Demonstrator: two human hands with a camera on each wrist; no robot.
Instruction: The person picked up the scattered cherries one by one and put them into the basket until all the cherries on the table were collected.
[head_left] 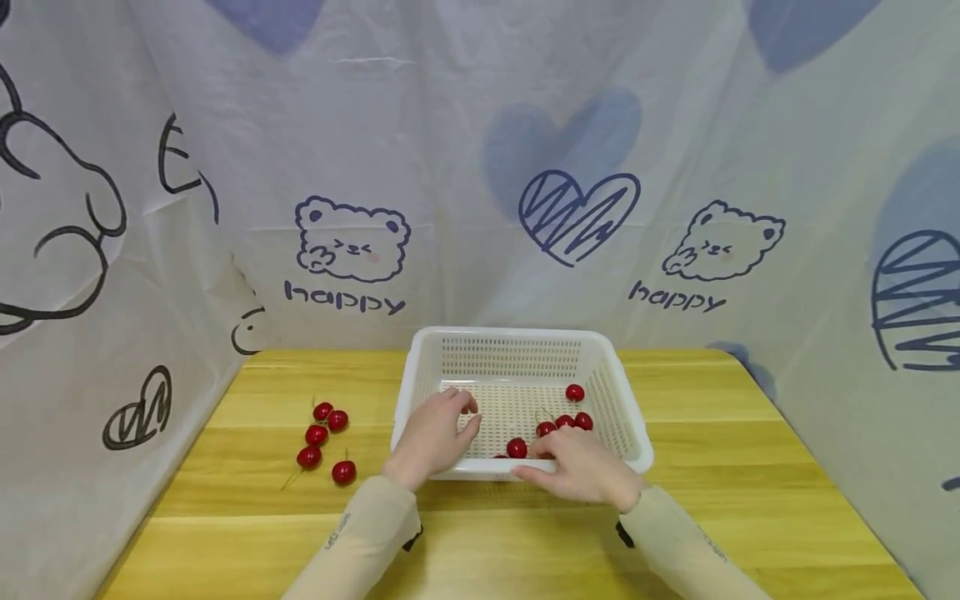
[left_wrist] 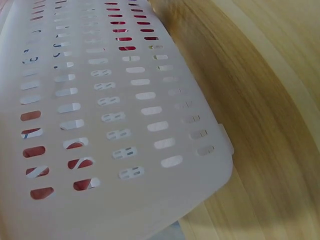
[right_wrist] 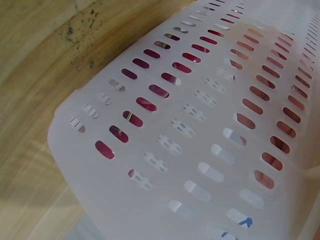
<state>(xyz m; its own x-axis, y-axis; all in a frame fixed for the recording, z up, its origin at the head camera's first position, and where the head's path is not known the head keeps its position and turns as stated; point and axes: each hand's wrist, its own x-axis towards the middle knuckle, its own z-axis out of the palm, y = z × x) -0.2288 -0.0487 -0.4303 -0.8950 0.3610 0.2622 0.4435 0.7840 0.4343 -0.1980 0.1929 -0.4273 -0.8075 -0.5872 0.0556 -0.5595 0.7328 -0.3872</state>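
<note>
A white slotted plastic basket (head_left: 517,333) stands on the wooden table with several red cherries (head_left: 575,392) in its right half and along its near side. My left hand (head_left: 438,433) reaches over the near left part of the basket, its fingers loosely bent and holding nothing. Over the front rim is my right hand (head_left: 581,467), fingers down inside beside the cherries, thumb stretched out along the rim. Its fingertips are partly hidden by the near wall. Both wrist views show the basket's slotted wall (left_wrist: 145,125), with red fruit and skin visible through the slots (right_wrist: 159,91).
Left of the basket, several more cherries (head_left: 317,435) with stems lie loose on the wooden table (head_left: 712,467). A white printed sheet (head_left: 465,275) hangs behind the table and along both sides.
</note>
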